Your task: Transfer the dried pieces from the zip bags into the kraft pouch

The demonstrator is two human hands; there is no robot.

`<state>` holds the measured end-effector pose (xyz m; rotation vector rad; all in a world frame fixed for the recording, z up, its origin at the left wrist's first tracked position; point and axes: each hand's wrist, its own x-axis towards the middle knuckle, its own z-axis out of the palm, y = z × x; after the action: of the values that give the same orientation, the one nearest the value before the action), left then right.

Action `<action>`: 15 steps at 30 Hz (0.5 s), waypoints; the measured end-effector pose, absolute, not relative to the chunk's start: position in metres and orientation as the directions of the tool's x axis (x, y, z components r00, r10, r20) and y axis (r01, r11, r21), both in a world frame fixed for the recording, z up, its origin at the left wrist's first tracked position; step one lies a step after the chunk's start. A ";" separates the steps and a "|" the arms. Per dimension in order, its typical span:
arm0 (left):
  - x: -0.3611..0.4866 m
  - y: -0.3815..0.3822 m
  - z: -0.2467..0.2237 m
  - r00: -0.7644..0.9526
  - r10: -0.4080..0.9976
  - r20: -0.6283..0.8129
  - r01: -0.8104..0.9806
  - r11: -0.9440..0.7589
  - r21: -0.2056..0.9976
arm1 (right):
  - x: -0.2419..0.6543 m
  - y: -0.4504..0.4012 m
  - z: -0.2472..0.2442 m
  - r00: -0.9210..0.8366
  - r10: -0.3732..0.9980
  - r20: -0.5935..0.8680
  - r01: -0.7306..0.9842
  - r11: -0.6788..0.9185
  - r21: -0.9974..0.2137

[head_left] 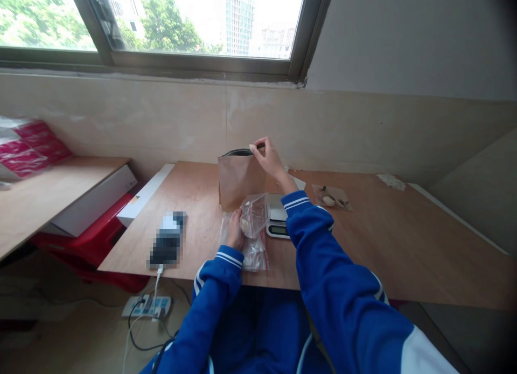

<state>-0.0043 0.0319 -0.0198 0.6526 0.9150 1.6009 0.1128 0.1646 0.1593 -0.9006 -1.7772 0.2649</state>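
My right hand (270, 159) pinches the top edge of a brown kraft paper bag (240, 181), which stands on the wooden table (194, 202). A dark rim or lining shows at the bag's mouth. My left hand (235, 230) grips a clear plastic zip bag (254, 215) with red stripes, just in front of the paper bag. Something pale lies inside the plastic, close to my fingers. A second stretch of clear plastic (254, 254) lies under that hand. A white digital kitchen scale (278, 219) sits to the right, partly hidden by my right sleeve.
A pixelated phone (167, 239) on a charging cable lies at the table's front left. A kraft paper sheet (331, 196) with pale pieces lies to the right. A white box and red plastic item stand left, and a power strip (147, 305) is on the floor.
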 end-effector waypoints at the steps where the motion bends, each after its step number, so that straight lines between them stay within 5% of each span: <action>1: -0.005 0.032 -0.020 -0.221 0.974 -0.051 -0.540 -0.079 0.838 | 0.114 0.163 0.161 -0.146 0.681 0.717 0.449 0.692 -0.565; 15: -0.007 0.034 -0.027 -0.249 0.967 0.061 -0.268 -0.129 0.955 | 0.116 0.151 0.176 -0.368 0.668 0.647 0.439 0.738 -0.512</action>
<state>-0.0070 0.0339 -0.0272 0.9374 1.1116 1.5773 0.1165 0.1511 0.1761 -0.8381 -2.0212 0.3150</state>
